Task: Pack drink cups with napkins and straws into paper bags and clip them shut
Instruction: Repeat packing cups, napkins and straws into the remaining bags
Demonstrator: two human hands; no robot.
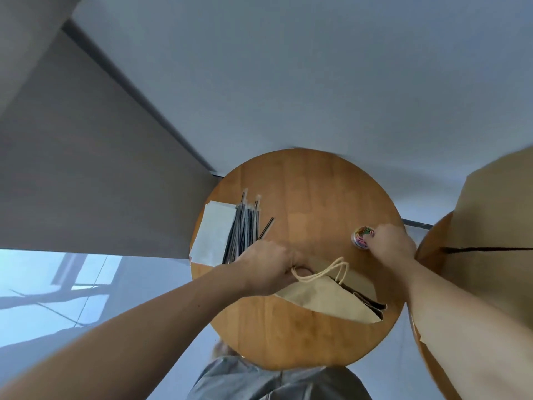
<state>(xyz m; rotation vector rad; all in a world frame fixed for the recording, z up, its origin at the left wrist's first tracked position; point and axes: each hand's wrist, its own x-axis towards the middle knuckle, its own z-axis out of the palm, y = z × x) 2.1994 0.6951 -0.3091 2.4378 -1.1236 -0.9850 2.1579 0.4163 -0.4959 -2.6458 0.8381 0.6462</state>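
A beige paper bag (326, 298) with twisted handles lies flat on the round wooden table (311, 197). My left hand (268, 267) grips the bag's top edge at the handles. My right hand (389, 241) reaches into a small round tub of coloured paper clips (362, 236), fingertips at the clips; whether it holds one is hidden. A bundle of wrapped black straws (245, 229) lies beside a stack of white napkins (213, 229) at the table's left. No cup is in view.
A large brown paper bag (490, 241) with a black cord handle stands on a second wooden table at the right edge, close to my right forearm. Grey wall and floor surround the table. My grey clothing (259, 382) shows below.
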